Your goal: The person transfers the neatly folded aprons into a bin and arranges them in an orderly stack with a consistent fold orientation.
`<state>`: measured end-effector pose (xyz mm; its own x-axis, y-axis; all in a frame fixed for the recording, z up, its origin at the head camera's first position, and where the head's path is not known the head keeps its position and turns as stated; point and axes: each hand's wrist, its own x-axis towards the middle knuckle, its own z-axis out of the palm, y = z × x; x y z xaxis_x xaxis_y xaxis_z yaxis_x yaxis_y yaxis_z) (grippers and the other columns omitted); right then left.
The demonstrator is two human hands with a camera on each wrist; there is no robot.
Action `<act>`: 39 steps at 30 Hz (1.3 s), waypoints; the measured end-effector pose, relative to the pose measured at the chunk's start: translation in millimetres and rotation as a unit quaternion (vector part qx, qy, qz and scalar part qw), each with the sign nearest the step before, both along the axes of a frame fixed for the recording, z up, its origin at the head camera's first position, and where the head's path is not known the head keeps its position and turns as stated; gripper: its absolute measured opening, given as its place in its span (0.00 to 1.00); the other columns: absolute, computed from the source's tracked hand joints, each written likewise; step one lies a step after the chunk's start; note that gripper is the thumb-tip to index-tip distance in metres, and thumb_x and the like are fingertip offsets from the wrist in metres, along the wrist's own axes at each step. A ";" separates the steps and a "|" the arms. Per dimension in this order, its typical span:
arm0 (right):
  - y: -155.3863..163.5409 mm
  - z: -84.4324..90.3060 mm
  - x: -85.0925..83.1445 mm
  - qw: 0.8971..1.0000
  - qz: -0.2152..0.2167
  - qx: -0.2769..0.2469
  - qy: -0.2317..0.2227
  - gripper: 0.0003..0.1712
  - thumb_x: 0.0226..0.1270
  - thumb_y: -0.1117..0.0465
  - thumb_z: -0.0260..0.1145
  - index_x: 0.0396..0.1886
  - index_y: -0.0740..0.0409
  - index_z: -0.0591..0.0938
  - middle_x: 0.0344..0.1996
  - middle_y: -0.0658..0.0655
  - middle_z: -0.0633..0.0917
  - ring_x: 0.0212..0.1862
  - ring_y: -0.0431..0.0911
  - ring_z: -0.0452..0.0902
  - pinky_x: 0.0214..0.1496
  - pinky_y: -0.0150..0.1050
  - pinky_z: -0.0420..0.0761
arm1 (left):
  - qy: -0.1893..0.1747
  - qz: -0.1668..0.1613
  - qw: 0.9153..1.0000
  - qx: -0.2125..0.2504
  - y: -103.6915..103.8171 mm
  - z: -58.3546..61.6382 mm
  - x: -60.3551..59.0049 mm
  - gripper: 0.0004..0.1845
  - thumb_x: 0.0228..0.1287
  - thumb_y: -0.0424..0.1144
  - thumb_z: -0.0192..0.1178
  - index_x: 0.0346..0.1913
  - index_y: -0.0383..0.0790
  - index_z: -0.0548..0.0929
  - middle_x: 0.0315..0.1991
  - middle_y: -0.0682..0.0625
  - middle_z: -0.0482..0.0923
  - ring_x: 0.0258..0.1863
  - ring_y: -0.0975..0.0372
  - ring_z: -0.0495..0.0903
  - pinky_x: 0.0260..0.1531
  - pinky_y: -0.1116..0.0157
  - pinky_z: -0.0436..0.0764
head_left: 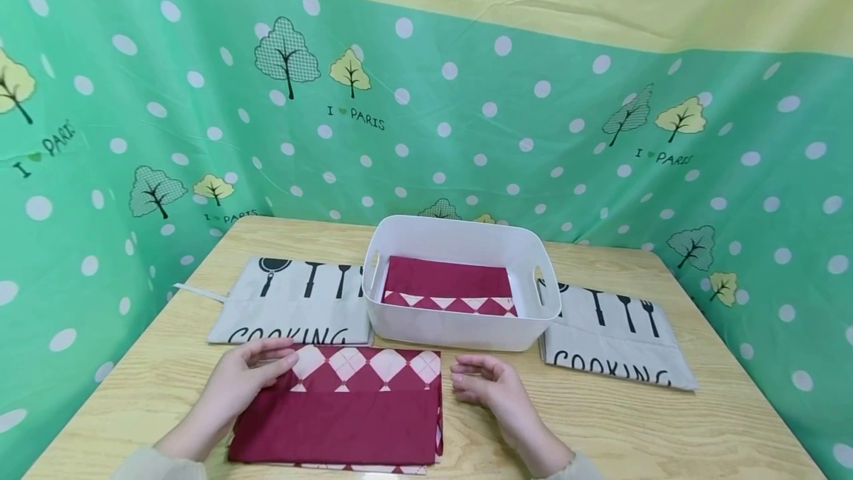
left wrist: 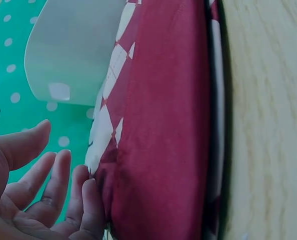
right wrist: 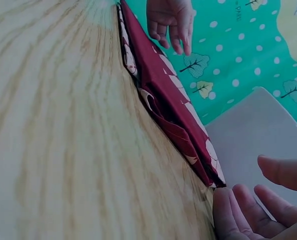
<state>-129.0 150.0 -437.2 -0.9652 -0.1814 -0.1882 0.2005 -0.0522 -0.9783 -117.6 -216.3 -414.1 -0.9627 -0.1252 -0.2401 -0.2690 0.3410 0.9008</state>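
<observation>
A folded dark red cloth [head_left: 340, 410] with a white diamond band lies flat on the wooden table [head_left: 666, 428] near the front edge. My left hand [head_left: 246, 376] rests with relaxed fingers on its upper left corner; the left wrist view shows the fingertips [left wrist: 88, 200] touching the cloth's edge [left wrist: 158, 150]. Just right of the cloth, my right hand [head_left: 486, 384] hovers over the table, fingers loosely curled and holding nothing. The right wrist view shows the cloth's layered edge [right wrist: 173, 120] and the right fingers [right wrist: 248, 210] beside it.
A white plastic bin [head_left: 460, 317] behind the cloth holds another folded red cloth [head_left: 446, 287]. Beige "COOKING" cloths lie left [head_left: 293, 302] and right [head_left: 613, 339] of the bin. A green dotted curtain [head_left: 466, 117] encloses the table on three sides.
</observation>
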 end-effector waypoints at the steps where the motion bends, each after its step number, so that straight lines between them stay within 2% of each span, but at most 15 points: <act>1: -0.1 -0.3 -0.1 1.000 0.000 0.001 0.000 0.27 0.62 0.70 0.66 0.60 0.78 0.73 0.49 0.65 0.85 0.43 0.45 0.84 0.48 0.41 0.86 | 0.001 0.000 1.000 0.000 -0.4 -0.8 -0.1 0.30 0.66 0.43 0.66 0.65 0.29 0.74 0.50 0.45 0.84 0.38 0.76 0.79 0.38 0.71 0.82; 14: -0.8 -1.1 2.1 1.000 0.018 0.013 0.001 0.34 0.60 0.71 0.66 0.64 0.80 0.67 0.57 0.75 0.77 0.47 0.49 0.83 0.52 0.47 0.85 | -0.004 0.011 0.999 -0.037 -10.3 -6.7 -0.7 0.32 0.64 0.44 0.68 0.65 0.30 0.73 0.54 0.40 0.82 0.38 0.74 0.79 0.38 0.73 0.80; 23: -0.7 -0.5 2.2 0.999 0.036 0.015 0.000 0.36 0.60 0.70 0.66 0.65 0.81 0.65 0.59 0.77 0.76 0.50 0.54 0.84 0.53 0.47 0.85 | 0.016 0.005 0.998 -0.054 -17.9 -8.6 1.5 0.32 0.64 0.45 0.67 0.65 0.29 0.73 0.55 0.38 0.82 0.37 0.78 0.79 0.39 0.72 0.80; 27: -2.6 0.2 2.1 0.999 0.047 0.010 0.000 0.36 0.60 0.70 0.66 0.65 0.81 0.65 0.59 0.77 0.75 0.50 0.54 0.84 0.52 0.48 0.85 | 0.005 0.004 0.998 -0.069 -22.4 -10.0 2.1 0.34 0.65 0.49 0.66 0.66 0.30 0.73 0.59 0.36 0.79 0.37 0.76 0.78 0.38 0.72 0.79; 31: -5.3 1.3 2.4 0.998 0.057 -0.003 -0.006 0.36 0.61 0.70 0.66 0.66 0.82 0.64 0.59 0.77 0.75 0.47 0.50 0.85 0.50 0.48 0.86 | -0.008 0.007 0.997 -0.073 -25.7 -11.6 1.0 0.36 0.64 0.51 0.66 0.67 0.30 0.72 0.61 0.33 0.76 0.41 0.69 0.81 0.37 0.72 0.79; 36: -8.2 1.4 3.3 0.998 0.065 -0.012 -0.013 0.36 0.62 0.69 0.66 0.66 0.82 0.63 0.60 0.78 0.74 0.45 0.48 0.85 0.48 0.50 0.86 | 0.000 0.009 0.996 -0.091 -27.1 -12.5 0.7 0.35 0.63 0.49 0.67 0.66 0.29 0.73 0.62 0.31 0.74 0.50 0.52 0.84 0.35 0.73 0.79; 39: -10.0 0.9 3.9 0.998 0.065 -0.010 -0.013 0.37 0.61 0.70 0.67 0.66 0.82 0.64 0.60 0.77 0.75 0.44 0.47 0.86 0.47 0.49 0.86 | 0.005 0.005 0.993 -0.117 -27.7 -12.0 1.0 0.35 0.62 0.49 0.68 0.65 0.28 0.73 0.61 0.29 0.74 0.49 0.49 0.84 0.35 0.72 0.78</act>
